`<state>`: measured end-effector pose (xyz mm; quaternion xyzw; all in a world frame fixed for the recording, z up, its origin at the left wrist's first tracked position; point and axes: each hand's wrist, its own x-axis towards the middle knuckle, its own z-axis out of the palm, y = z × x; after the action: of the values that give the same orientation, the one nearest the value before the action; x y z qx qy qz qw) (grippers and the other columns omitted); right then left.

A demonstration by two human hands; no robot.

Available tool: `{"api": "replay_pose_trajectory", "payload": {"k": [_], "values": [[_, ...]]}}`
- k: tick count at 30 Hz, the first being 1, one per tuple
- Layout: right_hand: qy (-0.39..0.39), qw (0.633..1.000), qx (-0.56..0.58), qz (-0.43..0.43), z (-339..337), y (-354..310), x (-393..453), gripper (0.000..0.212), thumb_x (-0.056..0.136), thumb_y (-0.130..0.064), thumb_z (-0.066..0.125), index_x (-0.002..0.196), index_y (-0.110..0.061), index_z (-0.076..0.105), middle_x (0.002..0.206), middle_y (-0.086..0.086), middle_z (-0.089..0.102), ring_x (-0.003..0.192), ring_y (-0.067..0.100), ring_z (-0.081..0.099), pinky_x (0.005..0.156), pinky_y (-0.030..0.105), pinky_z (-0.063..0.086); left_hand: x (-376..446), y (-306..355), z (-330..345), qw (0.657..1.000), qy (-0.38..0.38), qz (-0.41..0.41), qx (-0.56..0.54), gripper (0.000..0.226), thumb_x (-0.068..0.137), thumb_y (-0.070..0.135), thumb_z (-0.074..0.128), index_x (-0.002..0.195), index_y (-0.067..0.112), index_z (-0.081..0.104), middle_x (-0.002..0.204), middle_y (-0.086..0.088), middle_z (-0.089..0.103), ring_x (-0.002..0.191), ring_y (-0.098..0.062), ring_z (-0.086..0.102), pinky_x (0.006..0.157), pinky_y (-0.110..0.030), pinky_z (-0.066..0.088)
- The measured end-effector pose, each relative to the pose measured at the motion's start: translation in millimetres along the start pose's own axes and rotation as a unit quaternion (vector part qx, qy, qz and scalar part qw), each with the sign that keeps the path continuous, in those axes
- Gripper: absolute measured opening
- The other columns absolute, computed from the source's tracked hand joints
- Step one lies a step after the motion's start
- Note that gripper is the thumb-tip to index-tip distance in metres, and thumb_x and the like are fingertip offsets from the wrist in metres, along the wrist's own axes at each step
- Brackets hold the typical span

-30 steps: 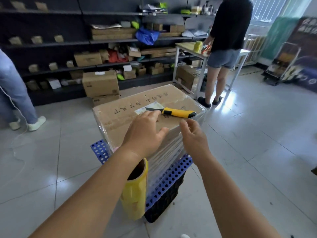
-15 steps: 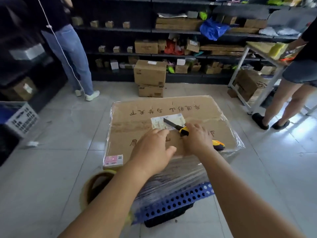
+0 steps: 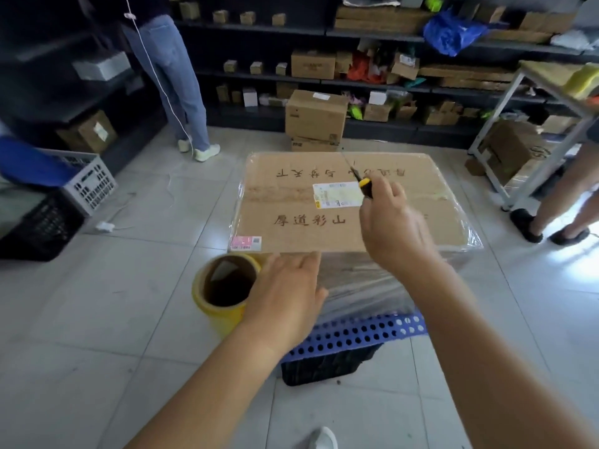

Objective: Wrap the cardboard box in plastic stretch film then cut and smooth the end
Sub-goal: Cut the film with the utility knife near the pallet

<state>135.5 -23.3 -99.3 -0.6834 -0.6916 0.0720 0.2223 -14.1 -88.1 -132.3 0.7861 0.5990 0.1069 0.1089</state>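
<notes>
A large cardboard box (image 3: 291, 202) with printed characters and a white label stands on stacked blue and black crates (image 3: 353, 335), its sides covered in clear stretch film (image 3: 363, 286). My right hand (image 3: 393, 228) grips a yellow utility knife (image 3: 363, 184) above the box top, blade out and pointing away from me. My left hand (image 3: 285, 293) hangs at the box's near left corner, fingers relaxed, beside the yellow-cored roll of stretch film (image 3: 223, 290) that stands upright there. Whether it touches the roll I cannot tell.
Dark shelves full of small boxes (image 3: 311, 63) line the back. Two stacked cartons (image 3: 316, 119) stand behind the box. One person in jeans (image 3: 175, 79) stands at back left, another (image 3: 560, 202) by a metal table (image 3: 531, 131) at right. Crates (image 3: 87, 183) sit at left.
My right hand has lifted the knife off the box top. My left hand left the box top and dropped toward the film roll. The camera view swung left and down.
</notes>
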Motion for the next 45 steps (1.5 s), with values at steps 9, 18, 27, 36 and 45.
{"api": "replay_pose_trajectory", "payload": {"k": [9, 18, 27, 36, 45], "values": [[-0.166, 0.984, 0.050, 0.051, 48, -2, -134, 0.015, 0.100, -0.028, 0.033, 0.107, -0.018, 0.041, 0.101, 0.001, 0.049, 0.074, 0.024, 0.050, 0.055, 0.033, 0.033, -39, -18, 44, 0.994, 0.005, -0.027, 0.102, 0.055, 0.098, 0.023, 0.034, 0.147, 0.015, 0.010, 0.152, 0.000, 0.023, 0.143, -0.020, 0.003, 0.108, -0.053, -0.018], [-0.211, 0.976, -0.002, 0.048, 78, 9, -159, 0.027, 0.101, -0.020, 0.029, 0.124, -0.008, 0.037, 0.119, 0.007, 0.046, 0.102, 0.026, 0.053, 0.073, 0.029, 0.040, -36, -24, 58, 0.989, 0.034, -0.044, 0.134, 0.043, 0.089, 0.014, 0.052, 0.129, 0.027, 0.045, 0.125, 0.008, 0.052, 0.137, -0.018, 0.021, 0.102, -0.049, -0.021], [-0.278, 0.959, 0.022, 0.051, 126, 6, -137, 0.022, 0.104, -0.019, 0.030, 0.118, -0.003, 0.036, 0.122, 0.012, 0.043, 0.102, 0.028, 0.054, 0.069, 0.029, 0.046, -33, -22, 69, 0.980, 0.034, -0.085, 0.175, 0.024, 0.084, 0.013, 0.044, 0.086, 0.026, 0.064, 0.085, 0.012, 0.057, 0.121, -0.014, 0.026, 0.100, -0.042, -0.011], [-0.318, 0.941, 0.054, 0.105, 145, 27, -173, 0.015, 0.102, -0.016, 0.032, 0.113, -0.007, 0.038, 0.123, 0.010, 0.044, 0.093, 0.026, 0.054, 0.071, 0.033, 0.046, -36, -33, 74, 0.969, 0.085, -0.041, 0.227, 0.021, 0.076, 0.009, 0.051, 0.065, 0.022, 0.064, 0.069, 0.008, 0.063, 0.123, -0.026, 0.048, 0.108, -0.049, -0.004], [-0.289, 0.948, 0.097, 0.090, 149, 39, -163, 0.025, 0.102, -0.023, 0.032, 0.120, -0.006, 0.037, 0.122, 0.013, 0.047, 0.082, 0.026, 0.053, 0.063, 0.029, 0.034, -50, -7, 113, 0.985, 0.011, -0.058, 0.163, 0.053, 0.086, 0.003, 0.028, 0.138, 0.003, 0.038, 0.146, -0.015, 0.036, 0.107, -0.027, 0.058, 0.087, -0.034, 0.042]]}}
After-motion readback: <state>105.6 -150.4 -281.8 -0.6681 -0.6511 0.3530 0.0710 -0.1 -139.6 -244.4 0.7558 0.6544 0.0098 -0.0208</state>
